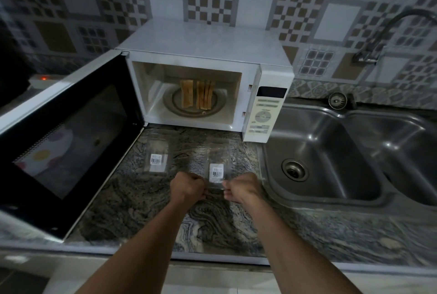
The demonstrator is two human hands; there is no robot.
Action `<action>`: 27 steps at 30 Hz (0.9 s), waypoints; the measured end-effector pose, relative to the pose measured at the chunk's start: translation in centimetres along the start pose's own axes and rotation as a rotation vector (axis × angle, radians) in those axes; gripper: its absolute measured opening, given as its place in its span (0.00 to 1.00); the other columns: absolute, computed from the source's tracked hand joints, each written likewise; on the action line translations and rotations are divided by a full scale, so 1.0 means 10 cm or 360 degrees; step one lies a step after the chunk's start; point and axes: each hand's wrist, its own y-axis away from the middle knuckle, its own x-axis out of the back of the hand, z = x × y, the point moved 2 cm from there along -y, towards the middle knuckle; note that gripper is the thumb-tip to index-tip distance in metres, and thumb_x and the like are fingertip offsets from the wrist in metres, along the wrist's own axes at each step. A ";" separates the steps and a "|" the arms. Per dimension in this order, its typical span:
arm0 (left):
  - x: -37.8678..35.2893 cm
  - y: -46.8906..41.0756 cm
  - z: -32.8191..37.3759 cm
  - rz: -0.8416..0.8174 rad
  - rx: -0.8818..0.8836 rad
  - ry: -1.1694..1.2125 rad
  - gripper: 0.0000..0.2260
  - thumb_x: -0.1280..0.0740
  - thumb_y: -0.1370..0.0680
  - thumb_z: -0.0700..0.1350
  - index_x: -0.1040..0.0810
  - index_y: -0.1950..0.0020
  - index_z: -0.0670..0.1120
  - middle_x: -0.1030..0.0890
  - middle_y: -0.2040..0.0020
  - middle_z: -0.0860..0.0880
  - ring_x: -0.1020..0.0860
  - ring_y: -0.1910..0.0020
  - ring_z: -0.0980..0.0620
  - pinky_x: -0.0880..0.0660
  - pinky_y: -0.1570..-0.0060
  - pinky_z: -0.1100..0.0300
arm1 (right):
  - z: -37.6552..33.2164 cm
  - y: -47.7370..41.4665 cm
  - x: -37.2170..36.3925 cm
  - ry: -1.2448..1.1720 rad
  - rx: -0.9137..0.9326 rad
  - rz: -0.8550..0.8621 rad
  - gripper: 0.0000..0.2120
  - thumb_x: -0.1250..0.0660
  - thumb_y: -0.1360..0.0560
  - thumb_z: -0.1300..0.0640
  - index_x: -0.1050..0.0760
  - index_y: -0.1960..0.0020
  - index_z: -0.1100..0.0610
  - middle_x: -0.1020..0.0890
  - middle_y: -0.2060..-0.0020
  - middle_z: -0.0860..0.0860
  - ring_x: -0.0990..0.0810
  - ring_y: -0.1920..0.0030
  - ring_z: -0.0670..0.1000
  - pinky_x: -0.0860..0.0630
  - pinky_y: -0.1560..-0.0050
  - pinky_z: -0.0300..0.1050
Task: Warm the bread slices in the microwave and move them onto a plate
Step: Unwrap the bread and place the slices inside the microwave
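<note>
A white microwave (269, 109) stands on the counter with its door (61, 137) swung open to the left. Several bread slices (197, 95) lie side by side on the round turntable (218, 107) inside. Two clear plastic bags with barcode labels lie flat on the counter in front: one on the left (158, 159), one on the right (217, 166). My left hand (188, 187) and my right hand (241, 188) are both closed on the near edge of the right bag, pinching it between them. No plate is in view.
A dark marbled stone counter (142, 204) runs to a white front edge. A steel double sink (331, 159) with a drain and a curved tap (378, 40) lies at the right. Patterned wall tiles stand behind. A small red light glows at far left.
</note>
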 end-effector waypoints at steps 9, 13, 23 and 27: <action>-0.08 -0.01 -0.05 -0.0009 0.0052 0.0189 0.08 0.32 0.25 0.35 0.17 0.63 0.41 0.16 0.68 0.41 0.15 0.67 0.45 0.17 0.59 0.46 | 0.01 0.09 0.10 -0.0233 -0.0090 -0.0189 0.07 0.33 0.22 0.69 0.26 0.58 0.64 0.18 0.58 0.60 0.17 0.60 0.55 0.17 0.60 0.45; -0.07 0.00 -0.04 -0.0006 0.0046 0.0189 0.07 0.31 0.25 0.35 0.17 0.62 0.40 0.16 0.67 0.40 0.15 0.65 0.44 0.17 0.59 0.47 | 0.03 0.07 0.06 -0.0238 -0.0117 -0.0202 0.02 0.30 0.24 0.69 0.23 0.54 0.67 0.17 0.58 0.62 0.16 0.60 0.55 0.17 0.64 0.45; -0.05 0.05 0.03 0.0061 0.0010 0.0010 0.07 0.29 0.27 0.37 0.16 0.65 0.40 0.16 0.69 0.41 0.15 0.68 0.45 0.17 0.64 0.48 | 0.03 0.03 0.06 -0.0221 -0.0215 -0.0234 0.01 0.31 0.25 0.71 0.21 0.54 0.68 0.16 0.61 0.60 0.16 0.65 0.52 0.17 0.64 0.43; -0.04 0.02 0.03 0.0055 -0.0030 -0.0132 0.08 0.29 0.28 0.41 0.15 0.67 0.43 0.16 0.71 0.44 0.16 0.69 0.48 0.16 0.61 0.49 | -0.01 0.06 0.08 -0.0143 -0.0176 -0.0143 0.01 0.31 0.24 0.69 0.20 0.53 0.67 0.16 0.62 0.60 0.15 0.65 0.53 0.17 0.65 0.44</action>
